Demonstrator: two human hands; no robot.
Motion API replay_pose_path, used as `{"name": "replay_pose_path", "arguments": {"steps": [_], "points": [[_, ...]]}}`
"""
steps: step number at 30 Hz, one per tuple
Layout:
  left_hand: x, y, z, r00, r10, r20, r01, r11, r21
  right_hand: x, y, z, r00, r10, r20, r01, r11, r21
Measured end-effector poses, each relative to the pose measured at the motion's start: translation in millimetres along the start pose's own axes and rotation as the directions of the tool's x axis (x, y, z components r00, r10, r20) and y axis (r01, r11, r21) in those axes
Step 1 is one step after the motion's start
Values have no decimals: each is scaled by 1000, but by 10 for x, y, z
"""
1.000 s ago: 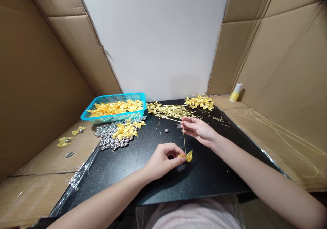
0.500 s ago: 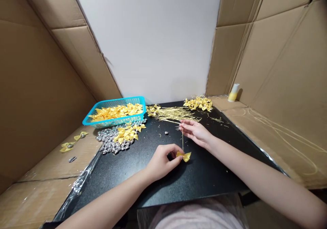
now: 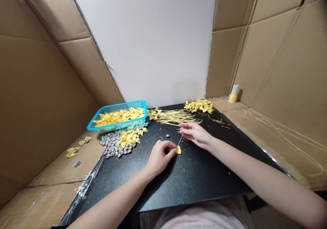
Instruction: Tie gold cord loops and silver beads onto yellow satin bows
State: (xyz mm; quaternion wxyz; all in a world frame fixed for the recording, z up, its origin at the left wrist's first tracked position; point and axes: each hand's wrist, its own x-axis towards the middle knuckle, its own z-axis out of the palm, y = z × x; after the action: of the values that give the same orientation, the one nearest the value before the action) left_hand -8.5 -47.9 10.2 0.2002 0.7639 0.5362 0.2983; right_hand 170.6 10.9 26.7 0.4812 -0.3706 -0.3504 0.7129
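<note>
In the lower middle of the frame, the left hand (image 3: 161,155) has its thumb and forefinger clamped on a yellow bow (image 3: 178,150), held just over the desk (image 3: 196,178), one lobe showing past the fingertips and the rest mostly hidden by them. From the bow a thin yellow cord (image 3: 180,139) slants up and to the right to the right hand (image 3: 197,134), right of the frame's centre, whose thumb and fingers are pinched together on its upper end. Just beside those fingertips lies a dark metal tip (image 3: 178,130), too much covered to identify. A single silver bead (image 3: 167,136) lies on the desk between the hands and the bead heap, near the centre

Left of centre, a blue basket (image 3: 90,127) holds a heap of yellow bows (image 3: 120,116). In front of it spreads a bed of silver beads (image 3: 109,147), with more loose bows (image 3: 129,137) lying on top. At the left of the frame, two beaded bows (image 3: 73,152) and a small silver piece (image 3: 77,164) rest on cardboard (image 3: 56,188). Behind the right hand, a bundle of cut yellow cords (image 3: 176,116) lies on the desk, a small cluster of bows (image 3: 154,113) at its left end and a larger pile of beaded bows (image 3: 199,105) to its upper right. Farther right, a white and yellow spool (image 3: 233,94) stands upright
</note>
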Motion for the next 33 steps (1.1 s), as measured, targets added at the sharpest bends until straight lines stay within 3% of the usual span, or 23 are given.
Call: {"name": "replay_pose_path", "arguments": {"steps": [9, 15, 18, 23, 33], "points": [[-5, -12, -2, 998, 36, 43, -36, 999, -8, -14, -24, 19, 999, -51, 18, 50, 998, 27], [147, -197, -71, 992, -25, -123, 33, 997, 63, 3, 31, 4, 997, -63, 44, 63, 998, -3], [320, -313, -91, 986, 32, -163, -7, 988, 152, 39, 127, -22, 997, -63, 37, 64, 997, -39], [493, -376, -86, 989, 77, -124, -75, 997, 20, 104, 277, -60, 994, -108, 4, 108, 990, -93], [414, -301, -23, 993, -91, -72, 55, 917, -395, 77, 321, 13, 991, -133, 25, 135, 983, -127]]}}
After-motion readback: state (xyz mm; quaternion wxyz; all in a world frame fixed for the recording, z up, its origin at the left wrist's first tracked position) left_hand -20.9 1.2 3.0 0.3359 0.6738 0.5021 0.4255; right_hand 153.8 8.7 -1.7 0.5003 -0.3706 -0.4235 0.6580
